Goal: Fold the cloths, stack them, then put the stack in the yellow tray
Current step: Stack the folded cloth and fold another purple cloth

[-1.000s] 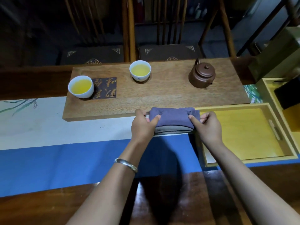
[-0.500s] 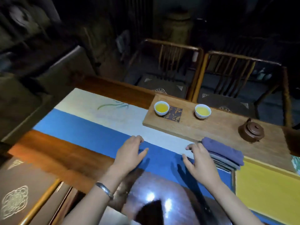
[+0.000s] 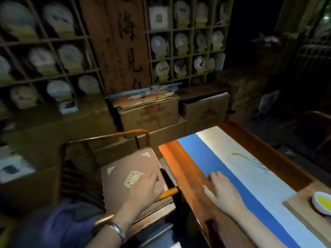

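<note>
View has swung hard left vs. a sec ago; I no longer see the folded purple/grey cloth stack or the yellow tray, both out of frame to the right now; last seen w/ the stack sitting at the tray's near-left corner, not in it. So the tray step isn't done, as far as I can judge.

Left hand [image 3: 145,191] has come off the table and now sits over the brown embroidered seat cushion [image 3: 129,178] of the wooden armchair beside the table, fingers spread, holding nothing, right by the chair's orange-lit armrest [image 3: 167,192]. Right hand [image 3: 221,191] lies flat and empty on the long wooden table w/ blue-and-white runner [image 3: 179,158], fingertips at the blue band's edge.

There's a dark purple bundle of fabric [image 3: 69,224] low-left by the chair; too blurred to tell if it's another cloth or clothing. My guess: I'm turning to fetch more cloth; if so, folding isn't finished. White cup of yellow tea [image 3: 322,202] on the pale wooden board [image 3: 297,208] at far right.
</note>
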The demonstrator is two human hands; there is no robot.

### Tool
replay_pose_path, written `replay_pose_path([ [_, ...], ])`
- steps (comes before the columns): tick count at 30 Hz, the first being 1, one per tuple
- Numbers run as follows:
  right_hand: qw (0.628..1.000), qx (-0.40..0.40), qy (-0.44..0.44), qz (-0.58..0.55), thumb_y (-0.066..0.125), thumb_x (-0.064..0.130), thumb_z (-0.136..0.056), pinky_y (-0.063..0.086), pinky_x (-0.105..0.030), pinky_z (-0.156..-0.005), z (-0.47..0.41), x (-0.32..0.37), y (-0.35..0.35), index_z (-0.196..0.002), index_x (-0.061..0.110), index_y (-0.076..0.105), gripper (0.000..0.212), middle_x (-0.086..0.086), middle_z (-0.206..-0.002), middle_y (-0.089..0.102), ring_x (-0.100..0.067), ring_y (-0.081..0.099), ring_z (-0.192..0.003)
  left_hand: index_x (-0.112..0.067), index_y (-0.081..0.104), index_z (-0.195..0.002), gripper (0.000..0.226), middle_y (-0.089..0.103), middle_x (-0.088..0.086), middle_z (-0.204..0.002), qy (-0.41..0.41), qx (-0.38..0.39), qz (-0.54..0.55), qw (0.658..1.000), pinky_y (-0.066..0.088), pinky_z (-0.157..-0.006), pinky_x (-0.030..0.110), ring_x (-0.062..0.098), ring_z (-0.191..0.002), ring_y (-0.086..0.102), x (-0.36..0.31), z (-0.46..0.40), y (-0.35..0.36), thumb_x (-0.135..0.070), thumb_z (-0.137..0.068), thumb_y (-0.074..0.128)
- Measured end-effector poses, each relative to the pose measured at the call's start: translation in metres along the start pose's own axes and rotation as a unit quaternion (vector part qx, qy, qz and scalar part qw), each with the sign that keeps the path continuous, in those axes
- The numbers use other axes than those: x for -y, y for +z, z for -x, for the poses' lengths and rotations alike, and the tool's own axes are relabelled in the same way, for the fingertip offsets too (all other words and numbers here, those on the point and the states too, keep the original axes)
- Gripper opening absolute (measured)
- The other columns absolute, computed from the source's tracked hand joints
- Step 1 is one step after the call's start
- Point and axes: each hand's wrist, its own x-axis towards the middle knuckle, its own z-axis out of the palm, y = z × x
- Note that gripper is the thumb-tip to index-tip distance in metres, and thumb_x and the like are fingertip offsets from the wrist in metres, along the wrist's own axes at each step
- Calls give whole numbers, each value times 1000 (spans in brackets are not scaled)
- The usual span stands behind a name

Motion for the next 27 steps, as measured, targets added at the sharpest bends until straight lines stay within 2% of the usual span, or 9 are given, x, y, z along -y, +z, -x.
replay_pose_path([
  [3, 993, 34, -108, -25, 51, 43, -89, 46, -32, -79, -28, 61, 22, -107, 20, 54, 29, 1, -106, 54, -20, 55, -104, -26, 52, -114, 35, 56, -3, -119, -106, -24, 10, 994, 46, -87, 33, 18, -111, 53, 48, 44, -17, -48, -87, 53],
  [6, 978, 78, -190, -42, 50, 42, -90, 44, -30, -77, -41, 116, 43, -109, 21, 53, 28, 1, -108, 56, -19, 56, -101, -22, 52, -115, 37, 55, 1, -118, -207, -27, 6, 978, 45, -91, 34, 21, -113, 53, 78, 90, -26, -46, -87, 54],
  [10, 945, 164, -276, -55, 48, 43, -90, 47, -31, -75, -37, 179, 77, -114, 23, 50, 31, 1, -114, 56, -19, 58, -95, -23, 54, -93, 16, 62, 1, -103, -288, -68, 51, 954, 44, -82, 28, 21, -101, 59, 105, 155, -25, -36, -86, 59],
  [12, 927, 192, -318, -52, 48, 44, -90, 44, -32, -75, -32, 205, 95, -113, 23, 51, 31, 0, -113, 56, -20, 57, -95, -20, 60, -101, 22, 64, 0, -107, -338, -90, 72, 934, 42, -81, 24, 19, -103, 60, 117, 186, -24, -36, -85, 62],
  [16, 898, 240, -368, -29, 47, 45, -88, 44, -34, -81, -24, 254, 130, -110, 23, 51, 31, -3, -110, 58, -23, 57, -98, -18, 55, -115, 37, 59, 4, -118, -432, -90, 70, 895, 43, -89, 32, 22, -112, 55, 145, 230, -22, -42, -89, 58],
  [19, 877, 279, -391, -8, 47, 44, -89, 42, -33, -83, -26, 289, 155, -117, 22, 50, 36, -5, -114, 57, -25, 56, -104, -19, 56, -115, 36, 59, 3, -116, -481, -123, 80, 864, 46, -87, 32, 22, -108, 57, 168, 247, -25, -43, -89, 57],
  [21, 866, 298, -401, -14, 49, 42, -88, 42, -33, -81, -33, 313, 170, -112, 21, 51, 31, -5, -111, 57, -26, 57, -101, -16, 58, -114, 33, 60, 4, -115, -500, -148, 90, 849, 47, -86, 31, 24, -107, 59, 189, 251, -27, -38, -90, 58],
  [23, 859, 307, -410, -16, 50, 38, -87, 45, -36, -81, -43, 340, 186, -108, 20, 51, 27, -6, -109, 56, -27, 57, -98, -12, 57, -114, 32, 59, 8, -117, -494, -141, 94, 853, 44, -87, 32, 26, -110, 58, 217, 250, -27, -34, -91, 57],
  [27, 862, 305, -404, -5, 50, 33, -90, 47, -34, -82, -70, 394, 210, -113, 22, 51, 26, -3, -112, 55, -22, 59, -97, -12, 54, -116, 32, 57, 10, -120, -489, -116, 127, 855, 43, -90, 34, 28, -113, 55, 276, 238, -31, -34, -92, 54],
])
